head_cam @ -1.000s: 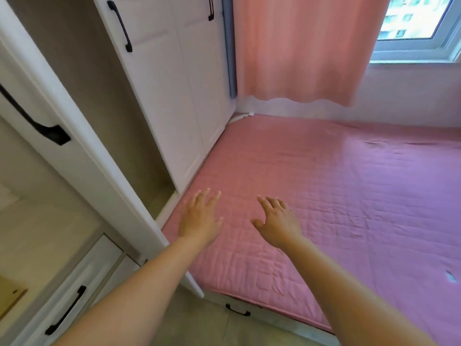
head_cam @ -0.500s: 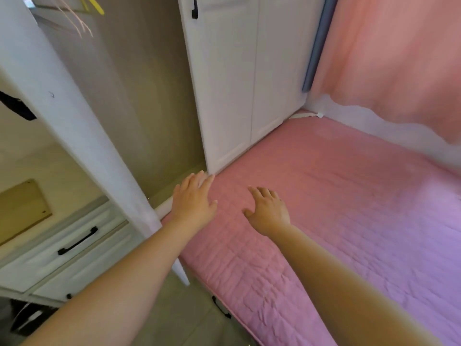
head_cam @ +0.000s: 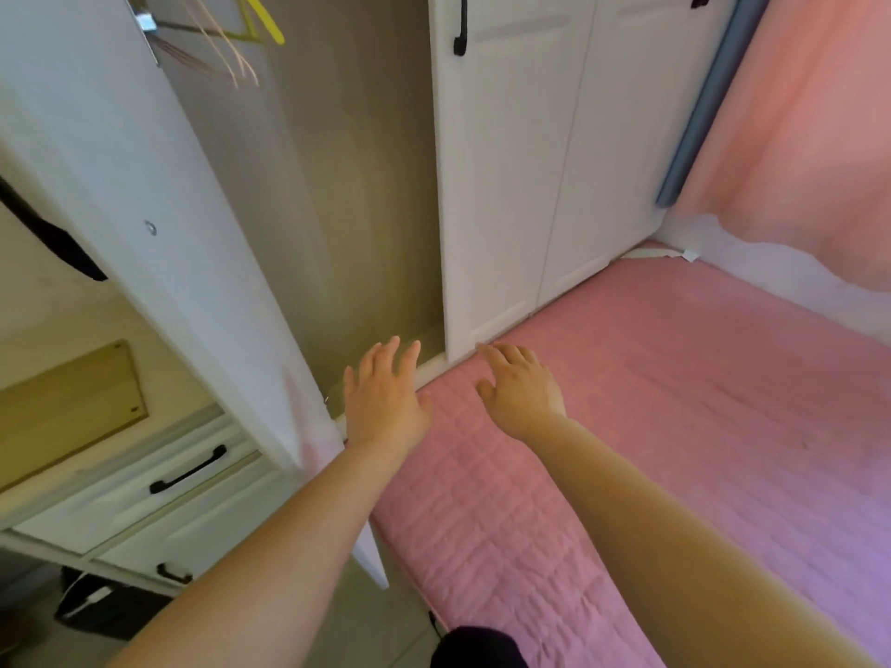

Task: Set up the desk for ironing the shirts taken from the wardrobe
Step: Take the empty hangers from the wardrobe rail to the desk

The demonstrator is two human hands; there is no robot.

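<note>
Left hand (head_cam: 385, 402): one; palm down, fingers straight and slightly spread, holding nothing; stretched out over the near corner of the bed, fingertips reaching the sill of the open compartment.
Right hand (head_cam: 520, 392): one; palm down, fingers relaxed and a little bent, holding nothing; above the quilted cover, just beside the left hand, not touching it.
Wardrobe (head_cam: 506, 185): one white unit along the left of the bed; one compartment open, two doors shut to its right.
Open door (head_cam: 159, 243): one; swung out toward the camera, edge between the left forearm and the drawers.
Open compartment (head_cam: 347, 185): beige inner walls; floor of it bare in the visible part.
Shirts: none visible in the compartment or on the bed.
Desk: not in view.
Hangers (head_cam: 241, 36): at least three at the top of the compartment, one yellow, the others pale; exact count not clear; all bare.
Door handles (head_cam: 460, 26): two black on the shut doors, the right one cut by the frame edge.
Drawers (head_cam: 159, 479): two visible at lower left, each with one black handle.
Bed cover (head_cam: 675, 402): one; pink, quilted, spread flat.
Curtain (head_cam: 819, 113): one; pink, hanging at upper right.
Dark bag (head_cam: 106, 605): one; on the floor below the drawers.
</note>
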